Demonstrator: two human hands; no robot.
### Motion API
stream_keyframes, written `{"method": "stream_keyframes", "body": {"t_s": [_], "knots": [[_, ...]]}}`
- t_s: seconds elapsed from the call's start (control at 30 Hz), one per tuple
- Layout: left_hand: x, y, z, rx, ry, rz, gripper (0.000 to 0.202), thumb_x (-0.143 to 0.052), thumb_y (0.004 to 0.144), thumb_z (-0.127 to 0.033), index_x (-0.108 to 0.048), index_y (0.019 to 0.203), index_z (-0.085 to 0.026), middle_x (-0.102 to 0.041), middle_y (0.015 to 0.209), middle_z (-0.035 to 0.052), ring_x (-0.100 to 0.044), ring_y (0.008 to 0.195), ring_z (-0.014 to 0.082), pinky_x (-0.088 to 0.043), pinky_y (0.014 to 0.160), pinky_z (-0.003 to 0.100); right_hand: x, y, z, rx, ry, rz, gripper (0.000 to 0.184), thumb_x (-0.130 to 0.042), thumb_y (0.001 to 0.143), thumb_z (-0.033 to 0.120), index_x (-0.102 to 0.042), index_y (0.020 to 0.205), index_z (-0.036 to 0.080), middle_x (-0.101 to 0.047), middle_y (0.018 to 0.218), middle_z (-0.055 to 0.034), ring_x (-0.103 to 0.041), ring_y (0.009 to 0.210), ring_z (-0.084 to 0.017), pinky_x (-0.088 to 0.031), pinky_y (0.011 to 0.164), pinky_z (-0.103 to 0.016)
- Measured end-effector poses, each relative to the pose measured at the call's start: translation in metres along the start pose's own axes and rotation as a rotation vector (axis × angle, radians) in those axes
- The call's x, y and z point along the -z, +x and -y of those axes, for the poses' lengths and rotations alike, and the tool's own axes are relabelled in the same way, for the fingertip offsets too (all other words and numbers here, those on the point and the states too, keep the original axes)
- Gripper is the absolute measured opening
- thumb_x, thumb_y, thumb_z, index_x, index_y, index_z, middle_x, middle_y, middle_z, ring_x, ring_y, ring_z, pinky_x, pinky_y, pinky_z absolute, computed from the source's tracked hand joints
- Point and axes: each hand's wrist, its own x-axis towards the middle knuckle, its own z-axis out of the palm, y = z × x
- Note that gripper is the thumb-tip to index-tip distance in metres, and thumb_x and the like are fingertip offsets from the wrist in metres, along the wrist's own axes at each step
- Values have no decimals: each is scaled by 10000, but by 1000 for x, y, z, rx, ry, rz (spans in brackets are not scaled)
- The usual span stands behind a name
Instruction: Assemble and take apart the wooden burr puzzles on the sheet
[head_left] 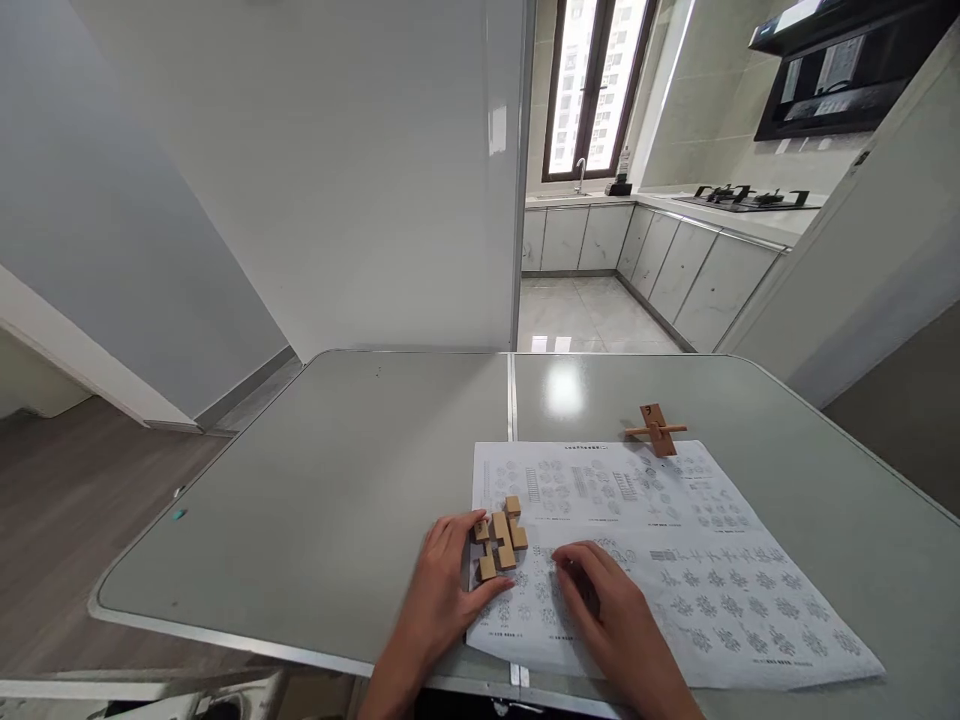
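Several notched wooden burr-puzzle pieces lie close together on the left part of a printed paper sheet (712,560). My left hand (442,580) curves around the left side of this group. Its index finger and thumb close on the ends of the leftmost notched wooden piece (487,568). Beside that piece lie another notched wooden piece (502,540) and a third wooden piece (517,535) at the right. On the paper, right of the pieces, rests my right hand (611,610), its fingers loosely curled in and no object showing in them.
At the sheet's far edge stands a small brown wooden item with a crossing stick (656,430). The grey-green folding table (337,450) has a metal seam down its middle. A tiny teal bit (178,514) lies near its left edge. Beyond is a kitchen with a stove (750,198).
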Motion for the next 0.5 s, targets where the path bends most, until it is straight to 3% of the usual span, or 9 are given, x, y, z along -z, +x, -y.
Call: {"method": "stream_keyframes", "body": {"t_s": [0.1,0.27,0.37,0.5], "knots": [[0,0,-1,-1,2,7,737,-912,770,-270,-535,1403,-286,-658,1324,76,-628,1227,312,-542,1048,505,-7,4,6,15,-20,-13,157,-504,1043,267,-642,1119,261,-704,1080,-64,-723,900,-222,-613,793,-336],[-2,0,0,-1,-2,-3,746,-908,773,-242,-522,1409,-298,-655,1329,70,-621,1235,303,-527,1064,496,-23,16,18,39,-41,-30,304,-505,1012,196,-607,1288,268,-667,1170,-81,-716,973,-237,-629,846,-384],[-2,-1,0,2,-7,-13,750,-908,773,-248,-520,1413,-302,-650,1330,68,-620,1234,298,-529,1063,485,-31,21,21,19,-59,-38,384,-501,995,171,-581,1355,277,-643,1177,-85,-716,960,-243,-642,800,-392],[-2,-1,-1,9,-3,-12,744,-907,775,-262,-525,1413,-304,-649,1332,65,-617,1237,301,-538,1050,480,-37,23,19,0,-65,-54,340,-513,991,177,-609,1302,273,-635,1142,-83,-715,922,-248,-646,765,-398]]}}
